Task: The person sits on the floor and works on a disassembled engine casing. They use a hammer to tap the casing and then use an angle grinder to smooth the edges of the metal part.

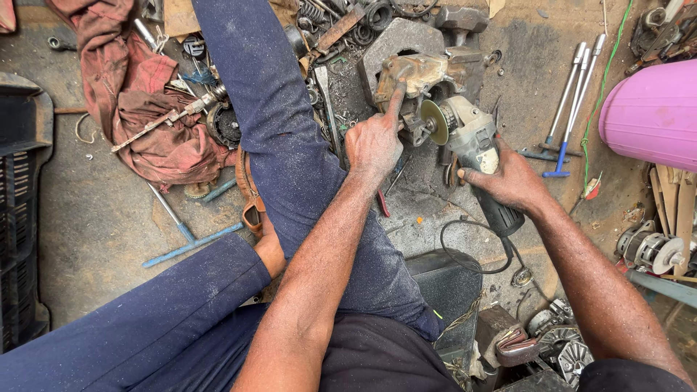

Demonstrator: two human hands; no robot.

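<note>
My right hand [512,180] grips the body of a grey angle grinder [472,138], its disc [434,121] turned toward a rusty metal casting [414,72]. My left hand [374,141] rests on that casting, index finger stretched up along its side. The casting sits on a grey metal block [388,40] on the dusty floor. The grinder's black cord [472,247] loops beside my right forearm. My legs in dark blue trousers stretch across the middle and left.
A pink plastic tub [653,112] stands at the right. Long T-handle tools [570,101] lie beside it. Reddish rags [145,109] and scrap parts sit at upper left, a black crate [22,203] at the left edge, motor parts [650,250] at lower right.
</note>
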